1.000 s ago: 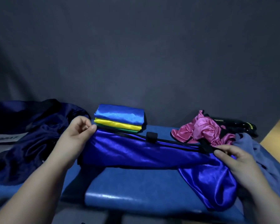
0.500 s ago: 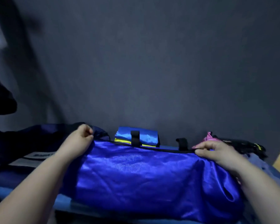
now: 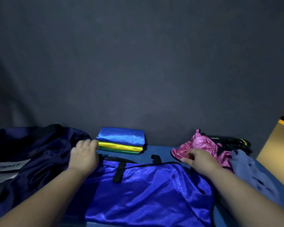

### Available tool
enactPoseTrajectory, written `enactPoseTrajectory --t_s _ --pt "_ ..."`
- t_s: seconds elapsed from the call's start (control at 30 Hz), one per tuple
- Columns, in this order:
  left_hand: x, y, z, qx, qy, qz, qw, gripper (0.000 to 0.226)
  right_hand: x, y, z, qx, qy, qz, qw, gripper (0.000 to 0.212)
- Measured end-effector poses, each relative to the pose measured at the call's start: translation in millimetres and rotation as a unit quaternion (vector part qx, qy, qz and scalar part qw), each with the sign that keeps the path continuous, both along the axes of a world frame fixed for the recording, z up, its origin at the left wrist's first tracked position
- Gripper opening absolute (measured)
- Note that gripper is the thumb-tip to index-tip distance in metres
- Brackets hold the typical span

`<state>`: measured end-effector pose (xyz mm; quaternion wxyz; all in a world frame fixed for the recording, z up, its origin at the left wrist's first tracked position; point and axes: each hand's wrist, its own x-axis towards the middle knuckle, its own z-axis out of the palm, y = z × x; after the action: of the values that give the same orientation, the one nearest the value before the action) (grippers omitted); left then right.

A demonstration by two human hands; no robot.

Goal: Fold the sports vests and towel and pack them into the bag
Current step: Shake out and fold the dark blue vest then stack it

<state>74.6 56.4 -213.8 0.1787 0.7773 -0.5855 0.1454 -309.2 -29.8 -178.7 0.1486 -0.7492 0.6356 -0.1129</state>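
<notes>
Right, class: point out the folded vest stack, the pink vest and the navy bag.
folded vest stack [image 3: 121, 138]: head view, top blue vest.
pink vest [image 3: 203, 143]: head view, its shiny middle.
navy bag [image 3: 39, 149]: head view, its side fabric.

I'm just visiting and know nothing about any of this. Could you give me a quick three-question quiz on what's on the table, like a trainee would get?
1. True or false: the folded stack has yellow on top.
2. Which item lies spread out between the left hand and right hand? A) pink vest B) blue vest C) grey towel
3. Fill in: the dark bag sits to the person's ___ of the stack.
Key: 1 false, blue is on top; 2 B; 3 left.
</notes>
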Motion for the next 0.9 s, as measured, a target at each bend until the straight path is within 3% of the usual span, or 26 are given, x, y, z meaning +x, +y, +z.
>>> enactPoseTrajectory --t_s 0.1,0.27,0.37,0.5,0.6,0.73,0.9 --pt "-66.3 3.9 1.2 -0.059 0.04 -0.179 0.981 0.014 -21.4 3.2 8.9 0.064 0.01 -0.06 0.996 0.051" --pt "-162.4 13.1 -15.2 0.062 0.088 -0.351 0.93 0.008 -47.9 15.9 15.6 0.115 -0.002 -0.095 0.989 0.043" --pt "-184.3 11.0 -33.7 0.133 0.046 -0.348 0.927 0.05 -63.9 20.8 19.1 0.055 -0.107 -0.123 0.985 0.035" --pt "-190.2 14.4 -40.2 0.226 0.026 -0.331 0.916 0.094 -95.4 29.6 41.6 -0.1 -0.18 -0.163 0.965 0.037" --pt "-190.4 15.4 -35.8 0.279 0.039 -0.347 0.895 0.092 -117.5 32.7 46.3 -0.168 -0.195 -0.188 0.948 0.035" --pt "-196.2 13.0 -30.5 0.314 0.028 -0.344 0.885 0.086 -128.1 32.9 19.5 -0.144 -0.169 -0.199 0.955 0.037" --pt "-207.1 0.5 -26.6 0.238 0.007 -0.339 0.91 0.085 -132.8 39.1 -9.4 -0.133 -0.18 -0.226 0.948 0.046"
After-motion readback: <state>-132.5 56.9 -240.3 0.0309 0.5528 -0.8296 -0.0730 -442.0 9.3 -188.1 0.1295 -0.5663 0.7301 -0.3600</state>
